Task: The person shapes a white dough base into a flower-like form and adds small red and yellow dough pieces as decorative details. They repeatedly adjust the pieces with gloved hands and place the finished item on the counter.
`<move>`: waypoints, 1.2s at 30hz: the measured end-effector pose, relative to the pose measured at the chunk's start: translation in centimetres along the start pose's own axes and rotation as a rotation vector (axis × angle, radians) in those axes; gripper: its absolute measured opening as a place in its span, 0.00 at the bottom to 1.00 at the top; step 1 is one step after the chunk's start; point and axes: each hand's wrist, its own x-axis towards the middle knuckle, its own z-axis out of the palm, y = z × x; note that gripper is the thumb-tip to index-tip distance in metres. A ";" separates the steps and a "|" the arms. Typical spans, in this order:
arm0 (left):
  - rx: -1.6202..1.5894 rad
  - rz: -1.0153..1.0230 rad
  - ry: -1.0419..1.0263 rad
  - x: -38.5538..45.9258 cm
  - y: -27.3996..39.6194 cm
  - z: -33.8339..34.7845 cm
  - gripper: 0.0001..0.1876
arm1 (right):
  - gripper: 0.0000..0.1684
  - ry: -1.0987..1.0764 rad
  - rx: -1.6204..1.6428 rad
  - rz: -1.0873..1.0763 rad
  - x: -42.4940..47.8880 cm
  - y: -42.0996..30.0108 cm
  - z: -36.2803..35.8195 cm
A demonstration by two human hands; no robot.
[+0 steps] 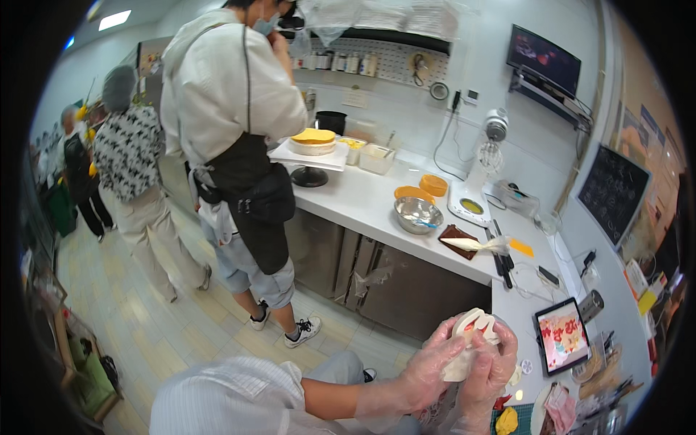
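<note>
Both my hands wear clear plastic gloves and hold a white moulded piece [460, 365], perhaps fondant, with red parts in its upper openings. My left hand [427, 361] grips its left side, thumb on the front. My right hand [496, 353] closes around its right side, its thumb also on the front face. Fingers hide part of the piece. Right of my hands, a tablet [562, 337] showing a picture of red shapes stands on the counter. Below it lie a green cutting mat [523, 416], a yellow lump [506, 421] and a pink cloth-like thing [560, 405].
A co-worker [234, 109] in a dark apron stands at the counter [353, 190] by a layered cake [312, 142] on a turntable. Farther right are a metal bowl [417, 214], a stand mixer [478, 174], a piping bag [473, 244] and long knives [498, 255].
</note>
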 end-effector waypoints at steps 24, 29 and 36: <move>-0.032 -0.269 -0.322 5.8 -0.5 9.4 0.26 | 0.31 0.397 -0.241 -0.329 2.0 -2.2 -8.2; 0.204 -0.152 -0.378 4.2 -0.8 9.1 0.30 | 0.34 0.336 -0.585 -0.285 3.3 -2.3 -6.9; 0.228 0.028 -0.413 3.0 -2.1 9.6 0.34 | 0.36 0.280 -0.843 -0.276 2.6 -3.1 -6.6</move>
